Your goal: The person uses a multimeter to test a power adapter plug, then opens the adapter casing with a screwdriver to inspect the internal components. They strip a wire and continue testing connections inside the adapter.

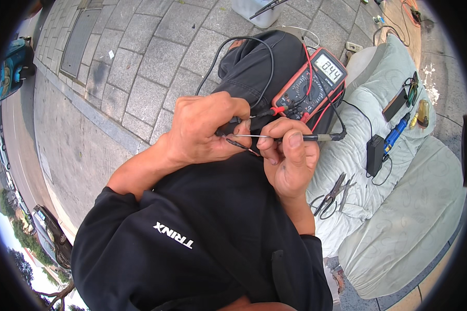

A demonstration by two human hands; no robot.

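My left hand [207, 127] is closed, its thumb and fingers pinched together around the end of a black cable [238, 143]. In my right hand [290, 153] is a black test probe [316, 137], its thin metal tip pointing left and reaching the left fingertips. Whether the tip touches bare wire is hidden by the fingers. A red-collared probe or clip [278, 110] extends from beside the left fingers toward the meter. Resting on my leg, a red and grey multimeter [311, 85] has a lit display, with red and black leads around it.
On the pale cloth [363, 189] to the right lie scissors [331, 197], a black adapter-like box [374, 155], a blue-handled tool [397, 133] and a dark flat piece [395, 105]. A whitish tub [262, 13] stands ahead on the grey paving [155, 62]. Parked vehicles line the road at left.
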